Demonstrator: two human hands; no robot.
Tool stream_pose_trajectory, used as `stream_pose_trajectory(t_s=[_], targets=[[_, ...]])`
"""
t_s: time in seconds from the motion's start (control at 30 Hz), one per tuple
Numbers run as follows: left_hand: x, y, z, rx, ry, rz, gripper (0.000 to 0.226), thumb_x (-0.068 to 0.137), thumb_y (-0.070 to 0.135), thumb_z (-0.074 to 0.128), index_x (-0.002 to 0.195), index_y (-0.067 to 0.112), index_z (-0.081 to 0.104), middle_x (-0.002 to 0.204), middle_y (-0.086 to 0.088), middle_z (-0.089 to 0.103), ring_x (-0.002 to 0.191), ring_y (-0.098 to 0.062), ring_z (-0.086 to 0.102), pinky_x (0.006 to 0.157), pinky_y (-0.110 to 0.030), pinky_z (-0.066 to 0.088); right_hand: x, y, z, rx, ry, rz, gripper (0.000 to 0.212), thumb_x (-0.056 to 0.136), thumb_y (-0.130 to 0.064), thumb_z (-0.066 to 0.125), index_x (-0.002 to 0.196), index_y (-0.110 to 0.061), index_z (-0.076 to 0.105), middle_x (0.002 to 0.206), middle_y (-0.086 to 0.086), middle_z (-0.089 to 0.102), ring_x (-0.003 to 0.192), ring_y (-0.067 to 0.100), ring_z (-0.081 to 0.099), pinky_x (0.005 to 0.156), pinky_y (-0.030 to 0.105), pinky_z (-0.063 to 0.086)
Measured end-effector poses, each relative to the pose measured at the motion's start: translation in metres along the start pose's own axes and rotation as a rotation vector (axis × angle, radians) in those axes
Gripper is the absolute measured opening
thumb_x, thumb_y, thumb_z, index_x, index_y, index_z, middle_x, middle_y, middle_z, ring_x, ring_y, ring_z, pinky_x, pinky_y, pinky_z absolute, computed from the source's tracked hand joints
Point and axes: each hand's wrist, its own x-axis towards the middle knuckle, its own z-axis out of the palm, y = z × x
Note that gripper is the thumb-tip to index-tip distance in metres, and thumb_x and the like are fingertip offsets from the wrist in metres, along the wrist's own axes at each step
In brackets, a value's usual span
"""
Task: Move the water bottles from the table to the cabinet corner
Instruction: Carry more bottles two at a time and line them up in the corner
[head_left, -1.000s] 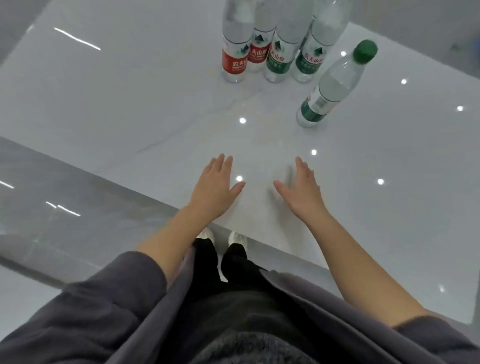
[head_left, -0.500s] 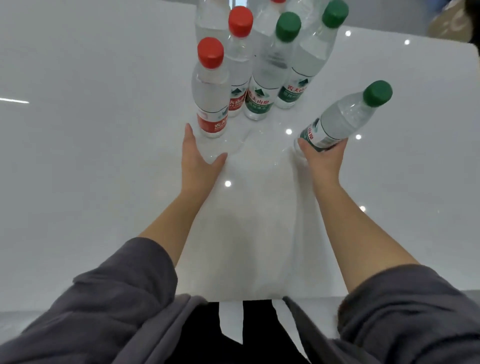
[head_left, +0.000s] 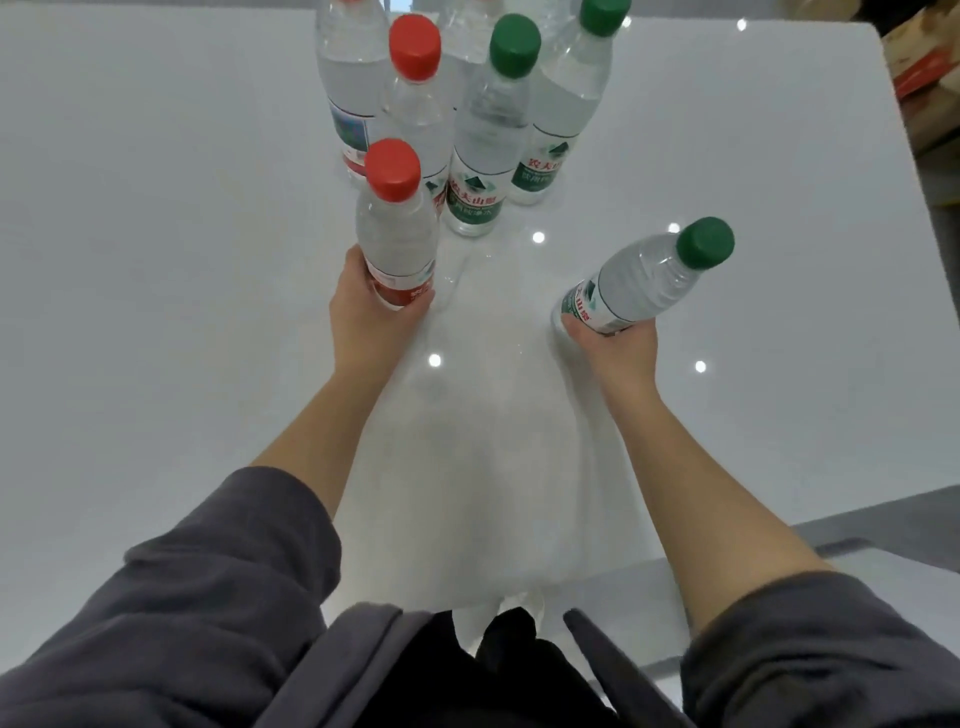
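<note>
My left hand (head_left: 363, 317) is wrapped around the base of a red-capped water bottle (head_left: 396, 223), which stands close in front of the group. My right hand (head_left: 613, 343) grips the base of a green-capped bottle (head_left: 649, 280) that leans to the right, apart from the rest. Behind them on the white table (head_left: 156, 260) stand several more clear bottles: a second red-capped one (head_left: 415, 78), a green-capped one (head_left: 493, 130), another green-capped one (head_left: 566, 104) and a larger bottle (head_left: 348, 78) at the back left.
A cardboard box (head_left: 930, 78) sits past the table's right edge. Grey floor (head_left: 883, 525) shows at the lower right beyond the table's near edge. My dark sleeves and trousers fill the bottom of the view.
Both hands left the table near me and reached forward. The left hand closed on the red-capped bottle; the right hand took hold of the green-capped bottle and tilted it.
</note>
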Motion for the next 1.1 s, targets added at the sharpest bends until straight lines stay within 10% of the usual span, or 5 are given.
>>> stream_pose_trajectory(t_s=[0.27, 0.5, 0.87, 1.1], targets=[[-0.047, -0.011, 0.023, 0.100, -0.202, 0.072, 0.061, 0.064, 0.036, 0.086, 0.114, 0.024, 0.054, 0.115, 0.002, 0.063, 0.103, -0.013, 0.063, 0.089, -0.037, 0.053, -0.039, 0.016, -0.009, 0.019, -0.081, 0.005, 0.038, 0.067, -0.025, 0.084, 0.100, -0.027, 0.066, 0.089, -0.019, 0.072, 0.085, -0.002, 0.068, 0.070, 0.013, 0.052], [-0.092, -0.009, 0.063, 0.207, -0.444, 0.118, 0.055, 0.067, 0.030, 0.085, 0.113, 0.017, 0.059, 0.102, 0.006, 0.067, 0.092, -0.012, 0.064, 0.071, -0.016, 0.046, -0.085, 0.050, -0.046, 0.010, -0.041, 0.090, 0.055, 0.068, -0.029, 0.087, 0.116, -0.017, 0.062, 0.103, -0.010, 0.070, 0.095, 0.002, 0.066, 0.077, 0.016, 0.051], [-0.278, -0.014, 0.147, 0.265, -1.064, 0.317, 0.058, 0.062, 0.036, 0.080, 0.103, 0.061, 0.049, 0.098, 0.044, 0.058, 0.090, 0.021, 0.056, 0.070, 0.001, 0.040, -0.264, 0.161, -0.185, 0.123, 0.415, 0.336, 0.024, 0.072, -0.018, 0.087, 0.085, -0.020, 0.067, 0.079, -0.007, 0.071, 0.074, 0.000, 0.066, 0.067, 0.015, 0.051], [-0.410, -0.006, 0.201, 0.297, -1.341, 0.426, 0.044, 0.064, 0.034, 0.086, 0.098, 0.035, 0.058, 0.088, 0.022, 0.068, 0.084, 0.011, 0.063, 0.067, -0.005, 0.046, -0.374, 0.208, -0.268, 0.160, 0.747, 0.432, 0.039, 0.071, -0.013, 0.087, 0.103, -0.020, 0.065, 0.093, -0.010, 0.071, 0.082, -0.007, 0.065, 0.066, 0.006, 0.046]])
